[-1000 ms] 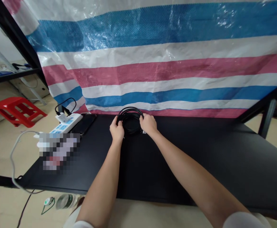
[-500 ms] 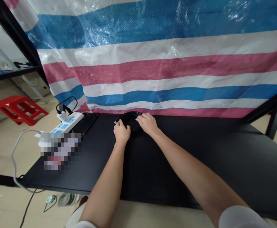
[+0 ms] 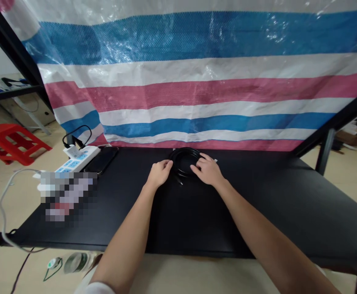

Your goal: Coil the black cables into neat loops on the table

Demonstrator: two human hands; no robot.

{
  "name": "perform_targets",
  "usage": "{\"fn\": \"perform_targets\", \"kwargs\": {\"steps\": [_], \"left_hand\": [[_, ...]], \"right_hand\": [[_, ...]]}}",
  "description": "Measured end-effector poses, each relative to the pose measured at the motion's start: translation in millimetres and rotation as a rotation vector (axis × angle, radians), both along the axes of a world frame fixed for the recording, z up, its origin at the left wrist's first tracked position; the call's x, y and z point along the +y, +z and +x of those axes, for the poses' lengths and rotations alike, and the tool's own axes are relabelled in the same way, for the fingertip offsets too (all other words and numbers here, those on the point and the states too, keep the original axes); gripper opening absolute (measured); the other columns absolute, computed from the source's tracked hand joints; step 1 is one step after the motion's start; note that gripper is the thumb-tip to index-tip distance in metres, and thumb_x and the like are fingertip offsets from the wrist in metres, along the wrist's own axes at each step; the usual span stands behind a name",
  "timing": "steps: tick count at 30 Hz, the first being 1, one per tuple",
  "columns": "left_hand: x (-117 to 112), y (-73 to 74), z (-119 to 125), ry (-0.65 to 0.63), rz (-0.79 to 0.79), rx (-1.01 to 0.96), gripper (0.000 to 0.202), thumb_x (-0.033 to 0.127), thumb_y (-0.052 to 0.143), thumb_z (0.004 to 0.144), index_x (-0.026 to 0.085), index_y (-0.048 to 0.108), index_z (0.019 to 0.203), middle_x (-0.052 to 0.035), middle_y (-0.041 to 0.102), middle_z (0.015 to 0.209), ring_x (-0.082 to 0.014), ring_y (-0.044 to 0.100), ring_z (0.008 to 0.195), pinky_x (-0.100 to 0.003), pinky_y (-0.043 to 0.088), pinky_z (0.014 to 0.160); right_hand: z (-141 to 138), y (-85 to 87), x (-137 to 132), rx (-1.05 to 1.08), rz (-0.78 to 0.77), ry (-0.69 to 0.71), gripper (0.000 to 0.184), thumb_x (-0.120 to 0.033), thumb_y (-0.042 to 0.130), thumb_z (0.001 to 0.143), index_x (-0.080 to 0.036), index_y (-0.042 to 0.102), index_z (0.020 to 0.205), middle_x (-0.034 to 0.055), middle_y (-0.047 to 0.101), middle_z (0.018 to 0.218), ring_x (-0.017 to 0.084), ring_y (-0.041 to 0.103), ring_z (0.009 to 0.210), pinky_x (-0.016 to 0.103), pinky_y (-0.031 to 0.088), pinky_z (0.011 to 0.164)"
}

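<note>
A coiled black cable [image 3: 183, 160] lies flat on the black table [image 3: 258, 212], close to the striped tarp. My left hand [image 3: 159, 173] rests at the coil's left edge, fingers stretched toward it and touching it. Over the coil's right side lies my right hand [image 3: 207, 169], fingers spread and pressing down on the loops. A loose cable end pokes out below the coil, between the two hands.
A blue, white and pink striped tarp [image 3: 197, 81] hangs behind the table. At the table's left end sit a white power strip [image 3: 76, 160] with a plugged-in charger and a dark phone [image 3: 101, 160]. On the floor at left stands a red stool [image 3: 11, 143].
The coil was held upright between both hands; it now lies flat on the table, further to the right. Both hands went from gripping it to resting open on it.
</note>
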State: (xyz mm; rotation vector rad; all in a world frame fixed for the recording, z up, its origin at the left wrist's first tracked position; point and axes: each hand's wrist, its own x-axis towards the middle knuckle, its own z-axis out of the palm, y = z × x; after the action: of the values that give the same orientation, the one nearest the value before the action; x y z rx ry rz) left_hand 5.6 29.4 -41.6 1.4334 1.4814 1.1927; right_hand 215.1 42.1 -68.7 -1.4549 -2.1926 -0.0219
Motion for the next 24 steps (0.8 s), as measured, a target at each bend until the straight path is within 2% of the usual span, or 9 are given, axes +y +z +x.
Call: {"fn": "perform_targets", "kwargs": {"steps": [2,4,7,10,14,18,21,24], "left_hand": [[-0.6,0.6,2.3,-0.01,0.0,0.006,0.01,0.027,0.066,0.07,0.025,0.068,0.061,-0.0035,0.065,0.058,-0.0256,0.064,0.069,-0.032,0.044,0.075],[-0.2,1.3,2.2,0.038,0.006,0.023,0.015,0.027,0.063,0.072,0.024,0.065,0.057,-0.0033,0.065,0.057,-0.0233,0.062,0.063,-0.031,0.044,0.071],[1.1,1.4,-0.6,0.111,0.007,0.051,0.019,0.027,0.06,0.073,0.024,0.062,0.055,-0.0032,0.065,0.056,-0.0216,0.061,0.059,-0.031,0.043,0.067],[2.0,0.4,-2.8,0.152,-0.002,0.075,0.015,0.025,0.057,0.073,0.024,0.063,0.059,-0.003,0.066,0.057,-0.0209,0.061,0.058,-0.03,0.043,0.066],[2.8,-0.1,-2.4,0.162,-0.024,0.118,0.013,0.024,0.055,0.072,0.022,0.064,0.062,-0.0035,0.067,0.06,-0.021,0.063,0.064,-0.03,0.044,0.069],[4.2,0.4,-1.3,0.142,-0.062,0.219,0.016,0.027,0.051,0.075,0.02,0.065,0.071,-0.0045,0.071,0.07,-0.0205,0.065,0.07,-0.03,0.045,0.073],[5.2,0.0,-0.8,0.132,-0.08,0.269,0.019,0.028,0.049,0.077,0.019,0.066,0.075,-0.0054,0.072,0.075,-0.0202,0.065,0.072,-0.03,0.046,0.073],[5.8,-0.9,-0.4,0.128,-0.084,0.282,0.02,0.028,0.049,0.077,0.019,0.066,0.077,-0.0057,0.072,0.075,-0.02,0.066,0.072,-0.03,0.047,0.072]], "right_hand": [[26.9,-1.2,-0.6,0.052,-0.008,-0.039,0.03,-0.032,0.053,0.08,-0.024,0.054,0.051,0.0061,0.067,0.072,0.028,0.053,0.116,0.045,0.042,0.094],[48.9,-3.3,-1.9,0.116,0.007,-0.09,0.03,-0.029,0.055,0.075,-0.025,0.049,0.046,0.0044,0.064,0.066,0.028,0.055,0.113,0.046,0.044,0.092],[69.1,-8.3,-3.1,0.206,0.058,-0.177,0.03,-0.029,0.057,0.071,-0.025,0.044,0.044,0.0034,0.061,0.06,0.03,0.057,0.11,0.047,0.045,0.091],[76.0,-14.9,-1.5,0.267,0.122,-0.261,0.029,-0.03,0.059,0.069,-0.026,0.043,0.045,0.0039,0.062,0.06,0.031,0.057,0.108,0.047,0.044,0.092],[77.3,-22.9,4.5,0.289,0.208,-0.328,0.026,-0.032,0.059,0.07,-0.025,0.046,0.048,0.0049,0.066,0.07,0.031,0.057,0.106,0.049,0.04,0.094],[81.5,-23.9,8.8,0.319,0.306,-0.385,0.017,-0.032,0.053,0.075,-0.023,0.056,0.061,0.0075,0.066,0.081,0.029,0.057,0.1,0.05,0.04,0.093],[85.6,-18.0,7.6,0.358,0.329,-0.55,0.015,-0.028,0.053,0.073,-0.018,0.062,0.08,0.0131,0.064,0.088,0.029,0.056,0.094,0.05,0.041,0.088],[86.5,-8.3,3.2,0.381,0.201,-0.742,0.022,-0.026,0.054,0.069,-0.014,0.063,0.086,0.0148,0.063,0.084,0.03,0.056,0.088,0.049,0.043,0.083]]}}
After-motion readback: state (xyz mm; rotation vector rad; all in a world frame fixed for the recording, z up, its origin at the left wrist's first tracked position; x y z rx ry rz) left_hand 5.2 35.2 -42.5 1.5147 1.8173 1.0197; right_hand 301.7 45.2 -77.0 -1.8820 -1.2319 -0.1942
